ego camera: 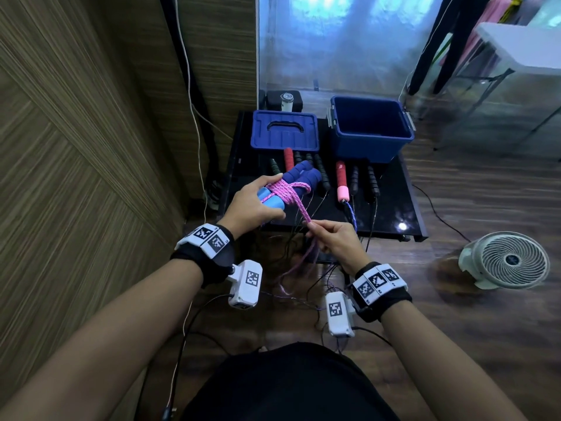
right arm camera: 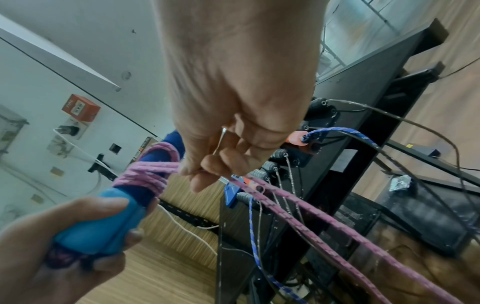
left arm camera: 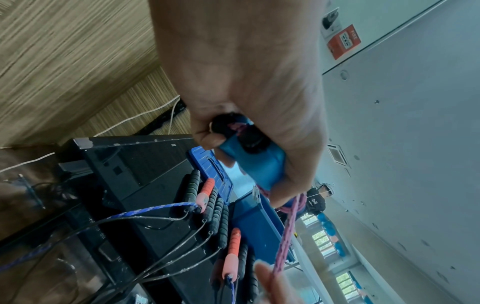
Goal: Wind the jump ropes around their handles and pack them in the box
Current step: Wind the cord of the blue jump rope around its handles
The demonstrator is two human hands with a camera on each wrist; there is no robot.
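- Left hand (ego camera: 253,205) grips a pair of blue foam handles (ego camera: 291,185) held side by side, fingers and thumb curled round the light-blue ends near the rope exits.
- Handles' long axis runs from the left hand up and away toward the far right in the head view, dark-blue ends pointing at the lid (ego camera: 284,130); they are held in the air above the near edge of the table (ego camera: 391,214).
- Pink rope (ego camera: 291,192) is wound in several turns around the middle of both handles, just beyond the left fingers, then runs down-right to the right hand (ego camera: 334,241).
- Right hand pinches the pink rope between thumb and fingers, close to the handles and below them; the rest of the rope hangs from this grip toward the floor.
- In the right wrist view the turns sit on the dark-blue part, next to the light-blue part in the left grip.
- Blue box (ego camera: 370,129) stands open at the far right of the table, lid flat to its left.
- Other ropes lie on the table: red-and-pink handles (ego camera: 342,180), black ribbed handles (ego camera: 321,174), cords trailing off the near edge.
- White fan (ego camera: 507,259) on the floor to the right.
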